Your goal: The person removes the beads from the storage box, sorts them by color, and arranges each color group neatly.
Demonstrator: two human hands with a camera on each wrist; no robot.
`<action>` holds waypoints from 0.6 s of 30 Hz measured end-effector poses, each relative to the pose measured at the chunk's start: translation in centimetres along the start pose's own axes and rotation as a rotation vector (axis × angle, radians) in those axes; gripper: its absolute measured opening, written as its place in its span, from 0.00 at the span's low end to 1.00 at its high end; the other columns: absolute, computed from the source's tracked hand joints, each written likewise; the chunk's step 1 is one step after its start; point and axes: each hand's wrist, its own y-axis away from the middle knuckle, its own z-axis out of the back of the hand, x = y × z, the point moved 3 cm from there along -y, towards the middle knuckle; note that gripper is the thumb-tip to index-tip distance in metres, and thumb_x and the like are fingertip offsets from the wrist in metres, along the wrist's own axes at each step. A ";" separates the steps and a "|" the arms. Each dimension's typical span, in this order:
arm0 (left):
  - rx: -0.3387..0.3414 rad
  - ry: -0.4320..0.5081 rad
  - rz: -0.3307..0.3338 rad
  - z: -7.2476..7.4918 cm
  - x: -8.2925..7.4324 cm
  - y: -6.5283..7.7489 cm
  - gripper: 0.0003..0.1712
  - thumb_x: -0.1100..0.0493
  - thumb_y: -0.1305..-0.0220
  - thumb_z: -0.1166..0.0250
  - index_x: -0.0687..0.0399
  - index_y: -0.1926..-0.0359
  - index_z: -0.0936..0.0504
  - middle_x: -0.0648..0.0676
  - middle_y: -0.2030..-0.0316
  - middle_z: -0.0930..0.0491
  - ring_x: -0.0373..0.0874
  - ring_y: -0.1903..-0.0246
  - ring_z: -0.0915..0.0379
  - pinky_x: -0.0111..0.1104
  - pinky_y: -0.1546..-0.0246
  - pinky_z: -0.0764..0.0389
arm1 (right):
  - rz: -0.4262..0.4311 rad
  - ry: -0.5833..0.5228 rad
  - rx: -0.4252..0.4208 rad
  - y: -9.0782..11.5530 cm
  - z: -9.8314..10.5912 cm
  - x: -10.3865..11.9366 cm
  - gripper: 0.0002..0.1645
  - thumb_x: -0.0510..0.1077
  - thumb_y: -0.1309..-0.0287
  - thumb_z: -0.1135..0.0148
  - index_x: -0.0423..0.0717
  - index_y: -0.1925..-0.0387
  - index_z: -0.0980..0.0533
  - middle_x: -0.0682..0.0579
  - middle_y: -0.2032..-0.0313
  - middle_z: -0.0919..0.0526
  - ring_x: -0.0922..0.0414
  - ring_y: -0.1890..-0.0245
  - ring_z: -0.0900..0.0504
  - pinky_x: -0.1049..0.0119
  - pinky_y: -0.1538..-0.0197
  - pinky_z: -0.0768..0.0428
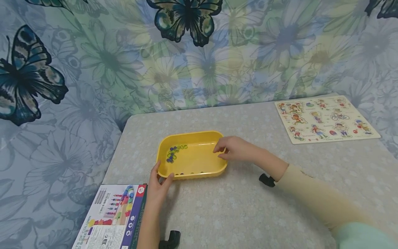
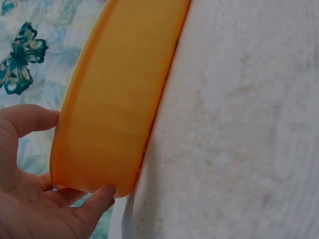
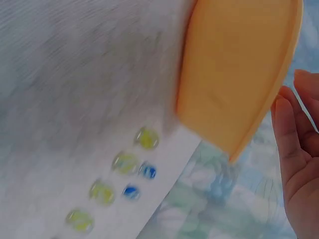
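A yellow plastic tray (image 1: pixel 199 154) rests on the table. Small round glass-like beads (image 1: pixel 172 155), yellow-green and dark blue, lie inside toward its left end, with a few dark ones along the front wall. My left hand (image 1: pixel 159 186) grips the front left corner; in the left wrist view its thumb and fingers (image 2: pixel 94 206) spread around the tray's end. At the right end, my right hand (image 1: pixel 238 148) hovers over the rim with fingers loosely bent and thumb apart. In the right wrist view, that hand (image 3: pixel 304 164) is beside the rim, with nothing visible between its fingertips.
A printed box (image 1: pixel 115 214) lies at the front left, by the left forearm. At the back right is a board with cartoon figures (image 1: pixel 326 119). Butterfly-patterned cloth (image 1: pixel 199 69) hangs behind the table. Several green and blue round pieces (image 3: pixel 102 191) show on a pale surface in the right wrist view.
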 end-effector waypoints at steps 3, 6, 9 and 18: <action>0.000 -0.010 0.005 0.0 -0.1 0.0 0.43 0.51 0.38 0.39 0.35 0.28 0.52 0.49 0.29 0.53 0.51 0.32 0.50 0.45 0.38 0.37 | 0.016 0.015 0.074 -1.4 -1.3 0.8 0.13 0.39 0.45 0.36 0.44 0.57 0.19 0.51 0.61 0.18 0.59 0.62 0.22 0.71 0.59 0.22; 0.000 -0.012 0.005 0.0 0.0 0.0 0.43 0.51 0.38 0.39 0.35 0.28 0.52 0.49 0.29 0.53 0.51 0.32 0.50 0.45 0.37 0.38 | -0.013 0.054 0.163 -2.5 -2.8 1.2 0.12 0.40 0.45 0.36 0.46 0.57 0.19 0.54 0.63 0.18 0.61 0.64 0.23 0.70 0.59 0.23; -0.001 -0.013 0.006 0.0 0.0 0.0 0.43 0.51 0.38 0.38 0.35 0.28 0.52 0.49 0.29 0.53 0.51 0.32 0.51 0.45 0.37 0.38 | -0.025 0.112 0.235 -3.3 -4.0 1.4 0.11 0.41 0.46 0.35 0.47 0.59 0.19 0.58 0.67 0.20 0.62 0.67 0.25 0.69 0.60 0.24; -0.004 -0.011 0.013 0.0 0.0 -0.1 0.43 0.51 0.38 0.38 0.34 0.28 0.52 0.49 0.28 0.54 0.51 0.32 0.52 0.45 0.37 0.38 | -0.038 0.194 0.296 -4.4 -5.7 2.0 0.06 0.39 0.43 0.39 0.51 0.70 0.18 0.61 0.73 0.22 0.62 0.69 0.26 0.70 0.61 0.25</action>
